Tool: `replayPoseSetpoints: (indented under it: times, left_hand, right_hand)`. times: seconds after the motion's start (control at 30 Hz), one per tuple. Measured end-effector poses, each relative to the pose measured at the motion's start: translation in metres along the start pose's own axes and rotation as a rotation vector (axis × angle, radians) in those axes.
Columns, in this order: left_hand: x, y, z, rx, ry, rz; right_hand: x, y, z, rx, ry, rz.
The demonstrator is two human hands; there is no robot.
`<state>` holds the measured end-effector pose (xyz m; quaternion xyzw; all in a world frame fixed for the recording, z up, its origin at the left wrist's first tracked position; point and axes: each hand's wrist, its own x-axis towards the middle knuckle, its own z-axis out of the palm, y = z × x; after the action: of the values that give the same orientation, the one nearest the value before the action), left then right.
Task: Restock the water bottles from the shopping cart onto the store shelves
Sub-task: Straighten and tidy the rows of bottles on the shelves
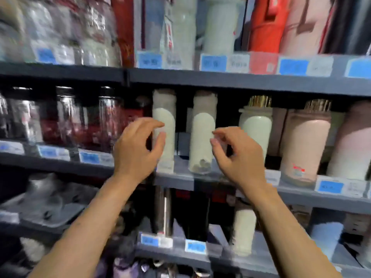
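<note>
At a store's middle shelf (220,179), we reach both arms toward two tall cream water bottles standing upright side by side. Our left hand (138,147) curls loosely around the left cream bottle (163,117), thumb and forefinger at its side (whether they truly touch it is lost in the blur). Our right hand (236,155) hovers just beside the right cream bottle (202,133), fingers half-curled and holding nothing. The shopping cart lies out of view. We judge these bottles rigid, smooth-walled and likely light if empty, tall enough to topple; the safest hold looks to be around the mid-body, below the darker cap. A wider cream bottle (256,125) and a pink bottle (305,145) stand to the right.
</note>
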<state>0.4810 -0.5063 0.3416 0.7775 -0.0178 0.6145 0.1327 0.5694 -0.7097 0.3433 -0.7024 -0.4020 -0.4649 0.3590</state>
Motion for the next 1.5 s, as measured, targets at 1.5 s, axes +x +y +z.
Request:
replayPoseSetpoints:
  times: [1.5]
  left_hand:
    - [0.146,-0.107,-0.001,0.387,0.051,0.153]
  right_hand:
    - [0.287,-0.029,0.061,0.441,-0.236,0.248]
